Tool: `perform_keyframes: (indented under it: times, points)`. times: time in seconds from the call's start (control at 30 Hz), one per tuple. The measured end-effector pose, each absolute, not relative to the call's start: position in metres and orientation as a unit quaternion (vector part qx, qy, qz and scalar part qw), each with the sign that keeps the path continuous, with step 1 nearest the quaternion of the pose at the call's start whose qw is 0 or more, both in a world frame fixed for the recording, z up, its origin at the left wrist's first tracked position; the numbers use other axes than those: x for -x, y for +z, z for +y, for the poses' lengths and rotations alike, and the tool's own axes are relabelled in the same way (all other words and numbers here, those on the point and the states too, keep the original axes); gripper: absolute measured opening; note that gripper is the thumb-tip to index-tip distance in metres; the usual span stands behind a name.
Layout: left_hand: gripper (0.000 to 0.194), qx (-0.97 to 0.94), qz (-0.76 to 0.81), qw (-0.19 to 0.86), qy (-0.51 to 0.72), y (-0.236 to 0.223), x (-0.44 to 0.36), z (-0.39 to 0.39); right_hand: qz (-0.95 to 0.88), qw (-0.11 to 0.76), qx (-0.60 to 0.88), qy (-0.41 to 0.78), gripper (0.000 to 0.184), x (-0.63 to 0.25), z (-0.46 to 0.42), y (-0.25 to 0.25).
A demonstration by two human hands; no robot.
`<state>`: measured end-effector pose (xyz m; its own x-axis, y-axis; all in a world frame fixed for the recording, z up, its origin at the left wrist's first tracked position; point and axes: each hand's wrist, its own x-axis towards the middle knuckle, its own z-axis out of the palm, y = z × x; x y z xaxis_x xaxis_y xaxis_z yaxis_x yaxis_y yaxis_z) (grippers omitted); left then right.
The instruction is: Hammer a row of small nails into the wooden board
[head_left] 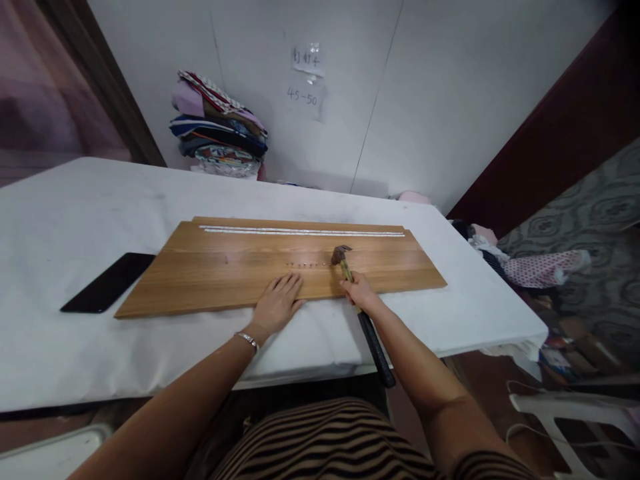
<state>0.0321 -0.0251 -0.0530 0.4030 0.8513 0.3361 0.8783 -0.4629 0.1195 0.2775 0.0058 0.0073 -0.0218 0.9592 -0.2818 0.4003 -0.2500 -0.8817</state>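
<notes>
A wooden board (pixel 240 267) lies flat on the white-covered table, with another board showing behind its far edge. My left hand (pixel 277 301) rests flat on the near edge of the board, fingers stretched out. In my right hand (pixel 359 291) is a claw hammer (pixel 373 343), gripped partway up the handle. Its rusty head is over the board, at the right end of a row of several small nails (pixel 305 265); whether it touches one I cannot tell. Two thin white strips (pixel 300 232) run along the board's far side.
To the left of the board lies a flat black tablet-like thing (pixel 110 283) on the white tablecloth (pixel 50 227). A stack of folded clothes (pixel 220 127) stands against the wall. White plastic chairs (pixel 575 407) are at the lower right and lower left.
</notes>
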Motion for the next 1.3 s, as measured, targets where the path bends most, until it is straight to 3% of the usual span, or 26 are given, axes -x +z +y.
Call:
perform_keyframes:
  times: [0.83, 1.3]
  points:
    - [0.053, 0.838, -0.528, 0.037, -0.136, -0.036, -0.037, -0.033, -0.539, 0.318, 0.613, 0.481, 0.019, -0.280, 0.003, 0.007]
    - [0.046, 0.823, -0.532, 0.010, -0.200, -0.038, -0.034, -0.037, -0.551, 0.324, 0.602, 0.478, 0.018, -0.285, 0.002, 0.004]
